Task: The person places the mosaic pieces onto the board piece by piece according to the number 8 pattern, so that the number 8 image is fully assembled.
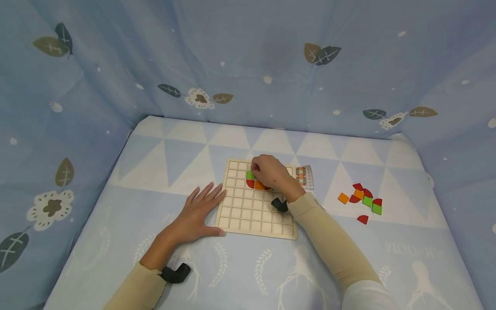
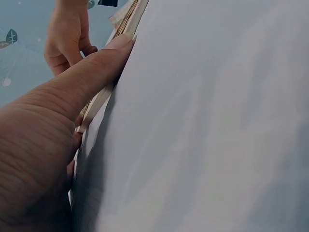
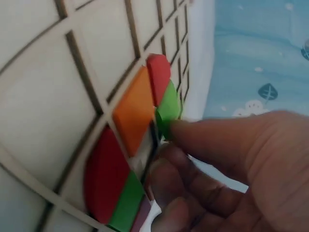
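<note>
In the head view a square wooden grid board (image 1: 248,214) lies on the cloth. My left hand (image 1: 200,214) rests at its left side with fingers spread, and the thumb (image 2: 104,60) touches the board's near edge. Over the upper part of the board, my right hand (image 1: 270,172) has curled fingers, its thumb and fingertips at a green tile (image 3: 168,106). Beside that tile sit an orange tile (image 3: 135,116) and a red quarter-round tile (image 3: 159,77). Another red tile (image 3: 104,179) and green tile (image 3: 126,205) lie nearer the right wrist camera. The right hand hides part of the grid.
A small pattern card (image 1: 304,177) lies at the board's upper right. Further right is a loose group of tiles, among them orange (image 1: 343,198), green (image 1: 376,209) and red (image 1: 363,219). Blue patterned fabric (image 1: 248,64) hangs behind and at both sides.
</note>
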Motion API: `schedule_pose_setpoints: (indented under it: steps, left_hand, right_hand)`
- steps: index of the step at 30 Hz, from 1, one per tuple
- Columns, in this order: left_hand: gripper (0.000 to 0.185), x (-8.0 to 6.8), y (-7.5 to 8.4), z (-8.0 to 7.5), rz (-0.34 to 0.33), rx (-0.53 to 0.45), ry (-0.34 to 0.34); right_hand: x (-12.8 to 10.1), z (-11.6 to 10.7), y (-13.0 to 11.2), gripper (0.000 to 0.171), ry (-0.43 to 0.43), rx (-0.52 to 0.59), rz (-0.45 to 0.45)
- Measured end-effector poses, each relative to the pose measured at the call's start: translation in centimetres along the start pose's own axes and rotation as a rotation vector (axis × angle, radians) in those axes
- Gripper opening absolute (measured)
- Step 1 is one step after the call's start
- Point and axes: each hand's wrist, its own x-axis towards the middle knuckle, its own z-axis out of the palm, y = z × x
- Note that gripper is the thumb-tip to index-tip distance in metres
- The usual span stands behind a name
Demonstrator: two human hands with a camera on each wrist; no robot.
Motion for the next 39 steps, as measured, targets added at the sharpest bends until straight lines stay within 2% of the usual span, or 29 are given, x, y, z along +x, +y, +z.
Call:
schedule_pose_setpoints:
  steps: [5,9,14,18,22,31,39]
  left_hand:
    - [0.108,0.0,-0.1,0.0,-0.012,-0.001,-0.012]
    - [0.109,0.0,-0.3,0.1,-0.016,0.002,-0.023]
    - [0.109,0.3,-0.4,0.4,-0.008,0.005,-0.034]
    - [0.109,0.2,-0.3,0.2,-0.023,0.009,-0.031]
    - [0.11,0.1,-0.1,0.1,-0.05,0.007,-0.036]
    - [0.11,0.2,-0.1,0.1,-0.056,0.013,-0.045]
    - [0.11,0.1,0.1,0.0,-0.05,0.017,-0.036]
  right_hand:
    - [-0.2,0.5,-0.4,0.018,0.05,-0.077,-0.003]
    - [-1.0,0.6,-0.4,0.015,0.076,-0.059,-0.024]
    - [-3.3,-0.3,0.7,0.009,0.114,-0.011,-0.033]
    - [-5.2,-1.7,2.0,0.013,0.145,-0.008,-0.012]
    - [-7.4,-3.1,4.0,0.02,0.147,0.002,0.049]
    - [-13.3,-5.6,9.9,0.028,0.154,-0.002,0.249]
    - [-18.0,-7.2,13.8,0.028,0.107,-0.035,0.395]
